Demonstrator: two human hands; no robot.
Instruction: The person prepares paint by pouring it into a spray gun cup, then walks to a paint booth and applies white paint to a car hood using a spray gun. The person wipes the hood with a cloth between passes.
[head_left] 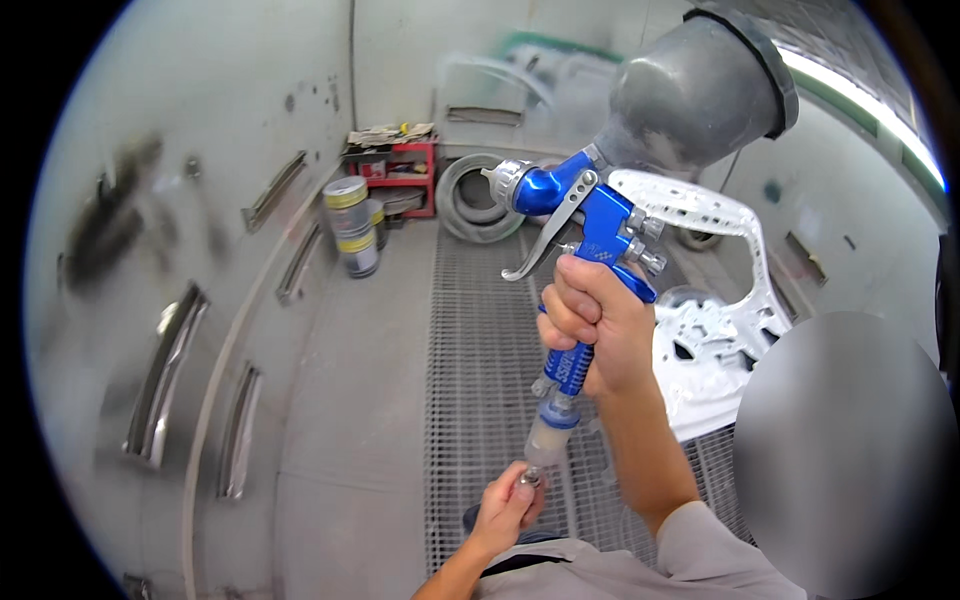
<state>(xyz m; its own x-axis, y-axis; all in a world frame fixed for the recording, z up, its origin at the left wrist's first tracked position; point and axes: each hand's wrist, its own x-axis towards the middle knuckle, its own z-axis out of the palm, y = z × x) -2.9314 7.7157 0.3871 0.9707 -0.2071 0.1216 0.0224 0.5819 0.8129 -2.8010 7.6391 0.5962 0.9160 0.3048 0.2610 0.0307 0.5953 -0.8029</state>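
Observation:
In the head view, my right hand (pixel 605 325) is wrapped round the handle of a blue spray gun (pixel 605 220), which I hold tilted up with its nozzle to the left. The silver trigger hangs in front of the handle, with no finger seen on it. A large grey paint cup (pixel 690 95) with a dark lid sits on top of the gun. Under the handle is a cloudy inline air filter (pixel 549 440). At its lower end my left hand (pixel 508 508) pinches a small metal air fitting (pixel 531 474). Fingers partly hide whether that fitting is joined.
A white car door shell (pixel 690 400) stands behind my right forearm. Floor grating (pixel 480 350) runs down the middle. Paint cans (pixel 352 228), a red shelf (pixel 428 165) and a coiled hose (pixel 480 225) are further back. Chrome-like wall handles line the left. A blurred grey oval covers the right.

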